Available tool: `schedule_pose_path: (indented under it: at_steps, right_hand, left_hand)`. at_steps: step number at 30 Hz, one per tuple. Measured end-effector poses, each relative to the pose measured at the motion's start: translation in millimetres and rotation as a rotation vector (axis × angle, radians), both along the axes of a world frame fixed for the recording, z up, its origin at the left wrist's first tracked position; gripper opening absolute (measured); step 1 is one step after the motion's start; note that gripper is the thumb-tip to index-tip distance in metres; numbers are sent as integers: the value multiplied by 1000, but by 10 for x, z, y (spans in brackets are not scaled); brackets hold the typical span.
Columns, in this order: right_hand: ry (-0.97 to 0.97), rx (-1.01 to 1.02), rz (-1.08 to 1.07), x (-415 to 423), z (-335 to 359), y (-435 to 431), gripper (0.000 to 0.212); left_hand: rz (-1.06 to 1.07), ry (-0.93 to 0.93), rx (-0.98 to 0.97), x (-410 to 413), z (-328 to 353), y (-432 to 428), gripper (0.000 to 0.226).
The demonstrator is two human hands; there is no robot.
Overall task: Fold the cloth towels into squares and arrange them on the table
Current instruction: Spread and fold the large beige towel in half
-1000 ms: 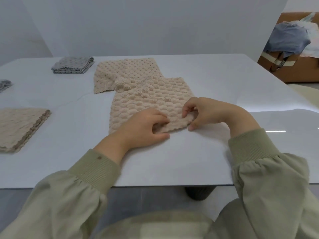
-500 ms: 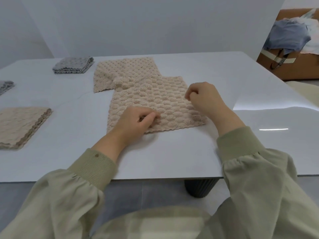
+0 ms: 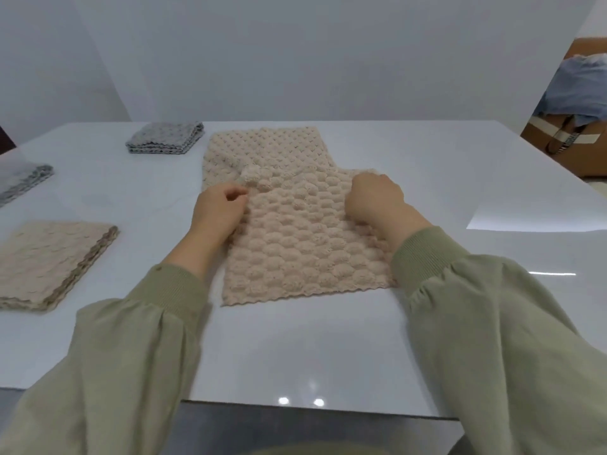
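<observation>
Beige towel (image 3: 295,254) in L hand (image 3: 219,206), R hand (image 3: 374,198)

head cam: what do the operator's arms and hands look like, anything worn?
Both arms are in loose sage-green long sleeves, the left sleeve and right sleeve, with fabric gathered into ribbed knit cuffs of the same green. The left cuff carries one small dark dot, maybe a snap. The left hand and right hand are bare: no gloves, and no watch or ring shows.

glossy white table (image 3: 295,356), plain pale wall (image 3: 295,44)
</observation>
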State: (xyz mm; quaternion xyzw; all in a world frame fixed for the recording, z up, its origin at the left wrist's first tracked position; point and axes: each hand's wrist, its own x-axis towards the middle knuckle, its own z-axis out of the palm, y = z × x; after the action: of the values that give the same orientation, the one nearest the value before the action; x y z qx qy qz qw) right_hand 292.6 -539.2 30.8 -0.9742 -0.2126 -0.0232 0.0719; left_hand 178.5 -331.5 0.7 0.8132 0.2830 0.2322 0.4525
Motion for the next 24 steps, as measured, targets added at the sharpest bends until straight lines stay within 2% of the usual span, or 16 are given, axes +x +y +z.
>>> schedule_pose_path:
  at_steps: [3,6,8,12,16,21,24]
  right_hand:
    - [-122,52,-56,147,-219,74,28]
    - [-121,20,-71,198,-337,108,38]
    - [-22,5,-75,198,-365,122,47]
    - [41,-42,-21,132,-355,177,57]
    - [101,-34,12,-45,-341,373,61]
    - [177,-17,47,-261,-232,713,61]
    - [163,66,22,-226,-121,838,35]
  left_hand:
    - [48,73,183,117,-58,104,33]
    - [-32,75,285,200,-50,46,56]
    - [-71,38,239,191,-70,49,63]
    - [5,-102,84,47,-29,195,57]
    - [4,-84,145,-218,-4,379,52]
    - [55,-4,217,-540,-30,608,50]
    - [81,26,238,-594,-46,659,53]
